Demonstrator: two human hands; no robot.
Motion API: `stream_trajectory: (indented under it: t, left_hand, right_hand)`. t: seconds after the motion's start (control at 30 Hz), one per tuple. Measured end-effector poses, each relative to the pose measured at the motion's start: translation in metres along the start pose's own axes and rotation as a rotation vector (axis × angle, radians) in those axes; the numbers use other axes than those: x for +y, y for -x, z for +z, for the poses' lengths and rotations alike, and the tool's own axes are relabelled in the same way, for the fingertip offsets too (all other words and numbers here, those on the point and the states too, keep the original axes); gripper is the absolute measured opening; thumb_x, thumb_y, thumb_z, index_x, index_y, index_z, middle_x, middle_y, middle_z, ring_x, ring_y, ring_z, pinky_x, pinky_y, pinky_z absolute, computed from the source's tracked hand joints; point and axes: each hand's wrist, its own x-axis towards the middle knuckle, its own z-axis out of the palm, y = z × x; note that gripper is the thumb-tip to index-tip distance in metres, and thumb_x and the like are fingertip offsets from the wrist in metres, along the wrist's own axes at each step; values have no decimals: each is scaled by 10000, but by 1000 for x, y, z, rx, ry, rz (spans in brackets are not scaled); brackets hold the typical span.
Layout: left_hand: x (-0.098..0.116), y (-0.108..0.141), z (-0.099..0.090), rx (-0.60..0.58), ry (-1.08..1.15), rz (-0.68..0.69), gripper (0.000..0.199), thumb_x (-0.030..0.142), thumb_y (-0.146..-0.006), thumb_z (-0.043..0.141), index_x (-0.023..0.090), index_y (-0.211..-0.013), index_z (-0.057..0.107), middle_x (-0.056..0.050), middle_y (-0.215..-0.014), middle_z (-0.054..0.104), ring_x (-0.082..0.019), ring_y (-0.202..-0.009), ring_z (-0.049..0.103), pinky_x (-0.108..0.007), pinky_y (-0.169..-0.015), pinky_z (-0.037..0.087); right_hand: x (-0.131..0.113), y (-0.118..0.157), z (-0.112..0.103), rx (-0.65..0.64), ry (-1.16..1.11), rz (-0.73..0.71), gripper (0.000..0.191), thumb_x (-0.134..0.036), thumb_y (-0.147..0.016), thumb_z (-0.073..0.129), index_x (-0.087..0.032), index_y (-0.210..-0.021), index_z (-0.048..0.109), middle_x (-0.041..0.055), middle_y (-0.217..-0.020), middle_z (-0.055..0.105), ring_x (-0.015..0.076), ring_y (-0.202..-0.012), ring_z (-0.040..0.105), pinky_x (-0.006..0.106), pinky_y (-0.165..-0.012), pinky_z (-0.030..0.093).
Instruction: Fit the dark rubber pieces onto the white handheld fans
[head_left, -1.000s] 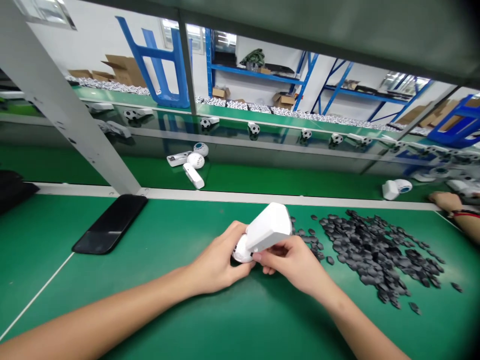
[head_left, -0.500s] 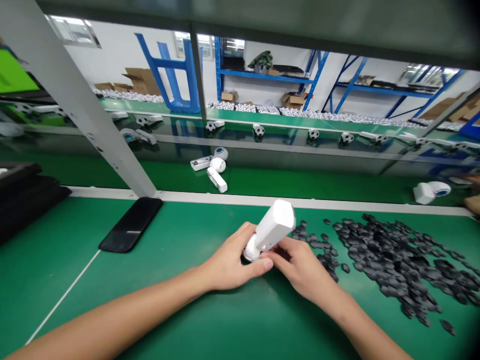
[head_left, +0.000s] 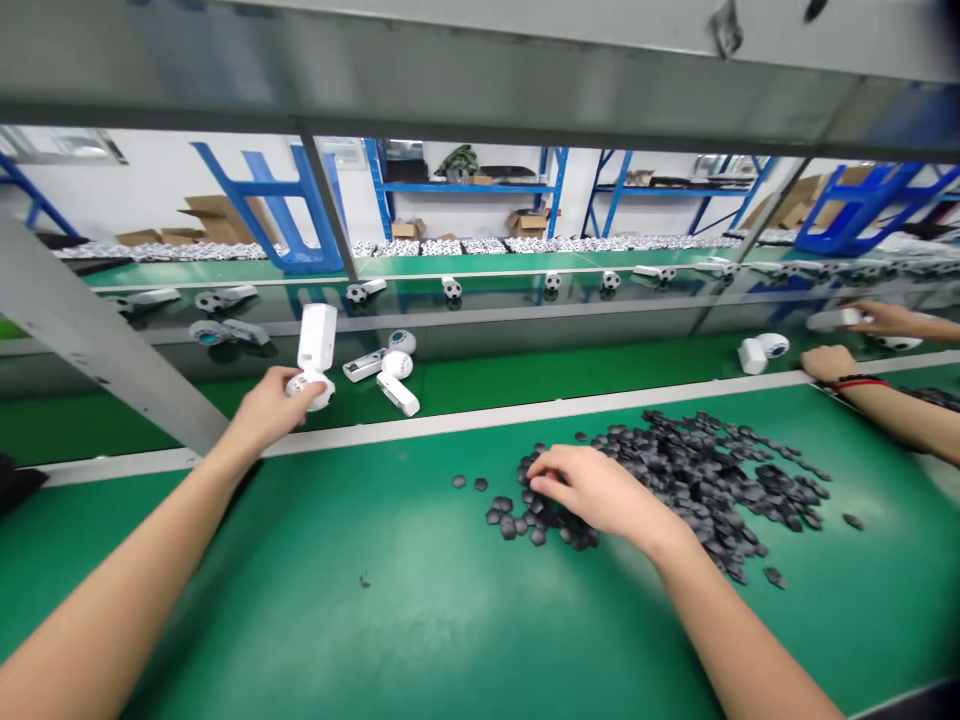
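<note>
My left hand [head_left: 274, 408] grips a white device [head_left: 317, 338] by its round end, with the block-shaped part pointing up, over the green belt beyond the white rail. My right hand [head_left: 592, 485] rests at the left side of a heap of small black pieces [head_left: 697, 480] on the green table [head_left: 420, 620]. Its thumb and index finger are bent close together; what lies between them, if anything, is too small to tell. Just right of the held device lie more white devices [head_left: 397, 392] on the belt.
A slanted grey post [head_left: 112, 350] stands at the left, beside the white rail [head_left: 450, 418]. At the right, another person's hands [head_left: 829, 363] work near white devices [head_left: 752, 356]. Football-patterned devices [head_left: 553, 282] line the far ledge. A grey beam crosses overhead.
My left hand has carried the white device left and forward, over the belt. My right hand has let go of it and moved to the black pieces. The view has shifted right.
</note>
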Motion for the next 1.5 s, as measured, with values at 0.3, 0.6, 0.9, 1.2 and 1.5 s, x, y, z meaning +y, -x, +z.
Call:
stream_trajectory:
  t: [0.3, 0.6, 0.9, 1.2, 1.5]
  left_hand:
    - [16, -20, 17, 87, -552, 46, 433, 517, -935, 614, 139, -1133, 537, -30, -930, 617, -343, -1119, 590, -291, -808, 394]
    - [79, -49, 109, -289, -255, -58, 484, 530, -988, 612, 153, -1292, 604, -101, -1147, 698, -225, -940, 699, -418, -846, 581]
    - [103, -38, 128, -435, 317, -118, 347, 349, -1001, 649, 155, -1287, 620, -105, -1257, 657, -235, -1047, 683, -434, -883, 603]
    - [116, 47, 113, -713, 816, -74, 398, 247, -862, 584, 202, -1254, 534, -63, -961, 702, -219, -766, 709, -322, -609, 615]
    - [89, 152, 103, -964, 855, -130, 475, 554, -751, 808, 178, -879, 547, -15, -641, 635, -143, -479, 607, -249, -429, 545]
  right_hand:
    - [2, 15, -13, -126, 70, 108, 67, -267, -905, 657, -269, -851, 696, -46, -782, 735, 155, -698, 644, 245, -588, 356]
    - [2, 14, -5, -203, 75, 167, 121, -315, -748, 788, -250, -806, 704, -36, -723, 722, 143, -637, 615, 232, -534, 306]
    - [2, 14, -2, -191, 103, 109, 95, -214, -809, 641, -229, -752, 715, -7, -691, 732, 156, -640, 617, 246, -548, 311]
    - [1, 15, -8, -54, -120, 87, 127, -246, -909, 559, -233, -804, 628, -12, -738, 715, 156, -634, 614, 236, -541, 393]
    - [-27, 3, 15, 41, -466, 57, 152, -333, -928, 650, -213, -868, 722, 14, -810, 757, 181, -753, 695, 251, -665, 520]
